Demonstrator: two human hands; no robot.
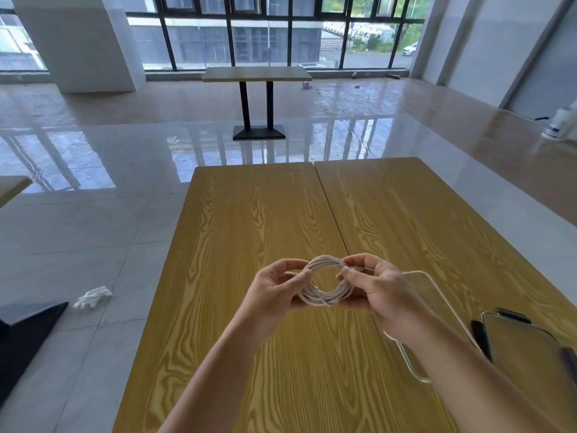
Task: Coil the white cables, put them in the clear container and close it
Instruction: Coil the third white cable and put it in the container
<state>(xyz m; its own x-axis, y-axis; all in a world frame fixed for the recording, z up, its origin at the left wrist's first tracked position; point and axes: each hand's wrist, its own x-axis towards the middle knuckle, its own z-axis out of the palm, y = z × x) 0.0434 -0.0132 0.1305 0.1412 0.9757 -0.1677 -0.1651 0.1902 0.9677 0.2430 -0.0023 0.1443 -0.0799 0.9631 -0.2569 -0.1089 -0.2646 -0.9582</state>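
White cable coil, wound in 1 ring, is held above the wood-grain counter, ring opening facing the camera. Left hand and right hand each pinch 1 side. Clear container sits rightward, partly behind the right forearm, contents indiscernible; its lid lies beside it.

text: none legible | labels: none | brands: none | numbers: none | signs: none
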